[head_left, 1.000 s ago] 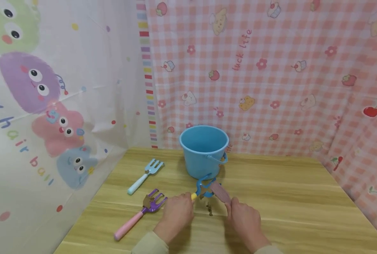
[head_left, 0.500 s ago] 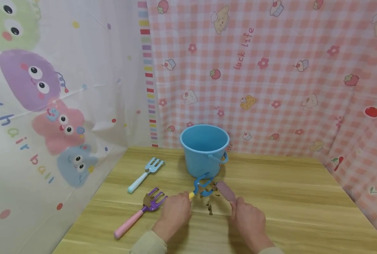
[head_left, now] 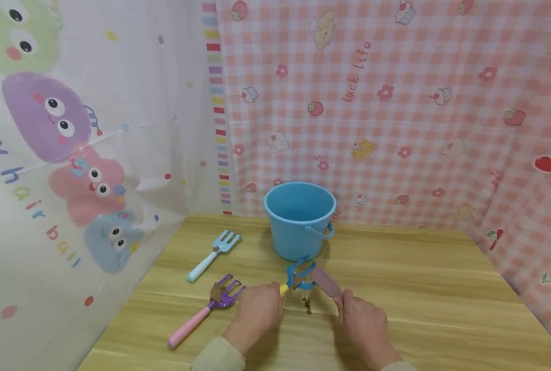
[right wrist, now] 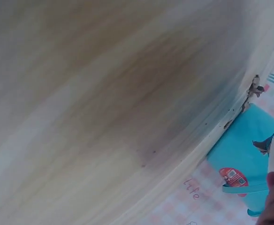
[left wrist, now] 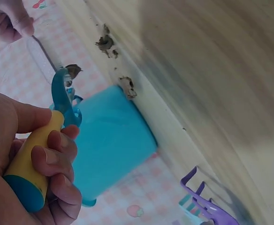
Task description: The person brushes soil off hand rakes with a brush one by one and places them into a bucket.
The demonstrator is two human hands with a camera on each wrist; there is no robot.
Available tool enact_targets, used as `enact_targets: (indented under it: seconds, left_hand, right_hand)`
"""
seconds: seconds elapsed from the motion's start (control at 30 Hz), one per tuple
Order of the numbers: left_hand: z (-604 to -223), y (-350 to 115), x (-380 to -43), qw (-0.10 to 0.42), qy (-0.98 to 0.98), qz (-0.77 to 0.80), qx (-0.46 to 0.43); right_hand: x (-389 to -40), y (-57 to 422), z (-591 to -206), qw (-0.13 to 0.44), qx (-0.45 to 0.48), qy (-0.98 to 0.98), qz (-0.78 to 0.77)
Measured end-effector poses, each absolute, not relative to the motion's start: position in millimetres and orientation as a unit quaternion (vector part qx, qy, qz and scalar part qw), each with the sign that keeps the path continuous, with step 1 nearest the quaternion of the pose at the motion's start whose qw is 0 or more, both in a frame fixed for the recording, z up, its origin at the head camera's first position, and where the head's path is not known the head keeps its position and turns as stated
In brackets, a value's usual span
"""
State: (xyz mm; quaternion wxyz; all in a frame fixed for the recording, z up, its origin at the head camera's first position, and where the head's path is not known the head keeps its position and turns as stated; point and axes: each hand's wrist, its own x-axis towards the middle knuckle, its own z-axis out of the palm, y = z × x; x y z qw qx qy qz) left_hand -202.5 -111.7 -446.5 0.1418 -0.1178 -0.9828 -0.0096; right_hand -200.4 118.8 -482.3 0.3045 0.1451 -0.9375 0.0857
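My left hand (head_left: 260, 307) grips a toy hand rake by its yellow handle (left wrist: 34, 157). Brown dirt clings among the rake's blue tines (head_left: 311, 286), which are held in front of the bucket. In my right hand (head_left: 364, 322) is the thin handle of a flat mauve brush-like tool (head_left: 326, 283), its head right at the tines' right side. A brown clump (left wrist: 73, 71) shows by the tines in the left wrist view. Crumbs of dirt (head_left: 307, 305) lie on the table below, between both hands. The right wrist view catches only part of my right hand at its edge.
A light blue bucket (head_left: 296, 239) stands upright behind the rake, its handle hanging down at the right. To the left lie a purple fork with a pink handle (head_left: 189, 326), dirt on its head, and a pale blue fork (head_left: 204, 264). Patterned cloths hang behind the wooden table (head_left: 423, 293).
The brush-like tool moved right off the tines, then came back left against them. The rake's tines have turned slightly. Bucket and both forks on the table stay put.
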Motion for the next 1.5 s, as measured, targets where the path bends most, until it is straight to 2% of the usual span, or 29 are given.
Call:
enact_targets:
  seconds: [0.13, 0.2, 0.53, 0.67, 0.93, 1.13, 1.33, 1.5]
  left_hand:
    - [-444.3, -108.4, -201.7, 0.12, -0.986, -0.007, -0.112]
    - [-443.9, -107.3, -201.7, 0.119, -0.987, -0.009, -0.108]
    - [-447.1, -110.2, -202.5, 0.179, -0.975, -0.006, -0.133]
    - [-446.2, -115.0, -202.4, 0.169, -0.978, -0.001, -0.124]
    - [-442.6, -114.0, -201.9, 0.126, -0.984, -0.025, -0.12]
    - [-442.2, -112.3, -202.0, 0.119, -0.986, -0.018, -0.119]
    - [-443.5, -115.2, -205.6, 0.118, -0.987, -0.014, -0.106]
    - [-442.7, -115.1, -206.0, 0.111, -0.988, -0.019, -0.109]
  right_hand:
    - [-200.3, 121.4, -484.2, 0.327, 0.141, -0.932, 0.066]
    - [-199.9, 121.2, -482.9, 0.318, 0.136, -0.936, 0.069]
    - [-201.8, 126.1, -476.3, 0.332, 0.114, -0.933, 0.082]
    - [-202.5, 131.8, -473.0, 0.317, 0.096, -0.937, 0.114]
    - [-200.3, 125.3, -479.3, 0.31, 0.174, -0.932, 0.077]
    - [-202.3, 125.9, -478.2, 0.324, 0.14, -0.933, 0.064]
    - [-204.3, 133.7, -474.1, 0.312, 0.1, -0.94, 0.096]
    - [-206.4, 131.0, -477.3, 0.341, 0.166, -0.921, 0.089]
